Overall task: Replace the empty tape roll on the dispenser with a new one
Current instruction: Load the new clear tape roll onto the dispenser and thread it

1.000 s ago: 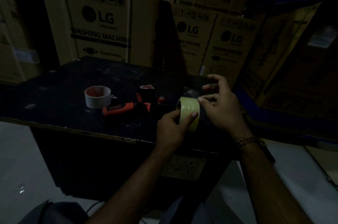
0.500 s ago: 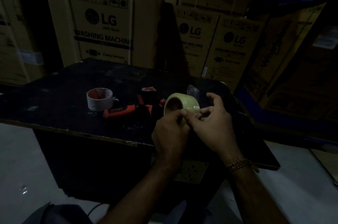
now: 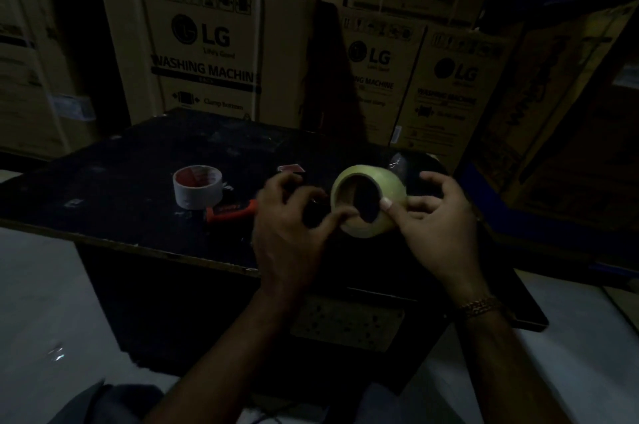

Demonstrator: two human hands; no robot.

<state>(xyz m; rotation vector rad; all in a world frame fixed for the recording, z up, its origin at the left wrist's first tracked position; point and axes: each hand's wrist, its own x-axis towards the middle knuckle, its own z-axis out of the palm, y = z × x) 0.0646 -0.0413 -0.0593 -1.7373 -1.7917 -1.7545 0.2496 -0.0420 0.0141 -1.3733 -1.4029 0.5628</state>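
Both hands meet at the new tape roll point(image 3: 368, 205) above the dark worktop point(image 3: 121, 188): my right hand point(image 3: 437, 216) curls around its side, thumb on the rim, while my left hand point(image 3: 290, 216) pinches its near edge. Left of the roll lie the orange-handled dispenser point(image 3: 230, 212), partly hidden by my left hand, and the spent white core point(image 3: 197, 185).

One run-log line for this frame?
right hand: holds new tape roll | left hand: at roll's rim | dispenser: on table, untouched

Glossy translucent yellowish tape roll point(image 3: 368, 205), matt white paper-like empty roll point(image 3: 197, 186), scuffed matt black bench point(image 3: 138, 181), brown cardboard boxes point(image 3: 221, 53), metal-link bracelet point(image 3: 480, 306)
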